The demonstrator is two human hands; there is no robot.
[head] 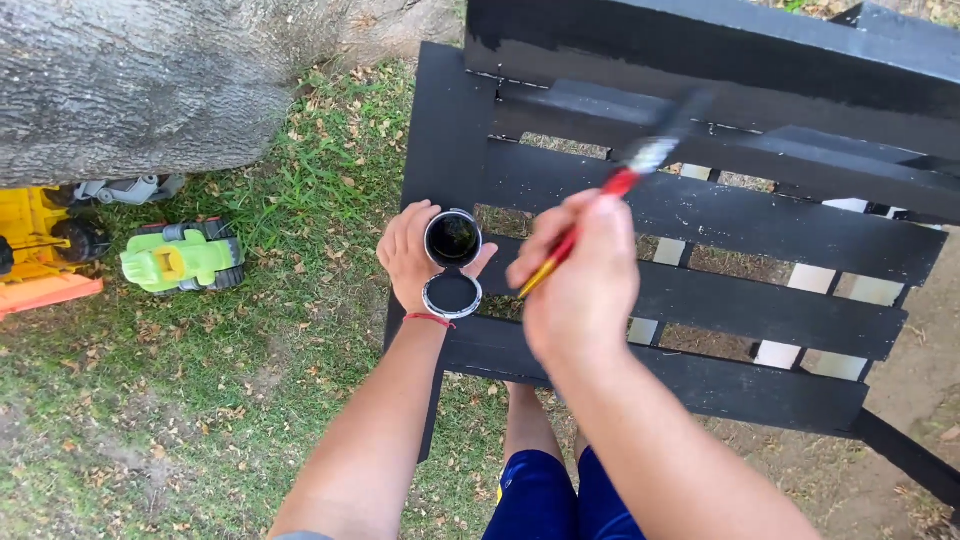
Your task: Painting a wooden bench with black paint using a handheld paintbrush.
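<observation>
My left hand (408, 258) holds a small open can of black paint (453, 239), with its round lid (452, 294) resting just below against my fingers. A red cord circles that wrist. My right hand (583, 283) grips a paintbrush (620, 182) with a red and yellow handle; its bristle end is blurred and raised over the slats. Both hands hover above a black-painted slatted wooden bench (700, 215), near its left end. My legs in blue shorts (545, 500) show below.
A thick grey tree trunk (150, 80) fills the upper left. On the grass (200, 380) lie a green toy vehicle (185, 257) and a yellow and orange toy truck (40, 250). Bare dirt spreads under the bench at right.
</observation>
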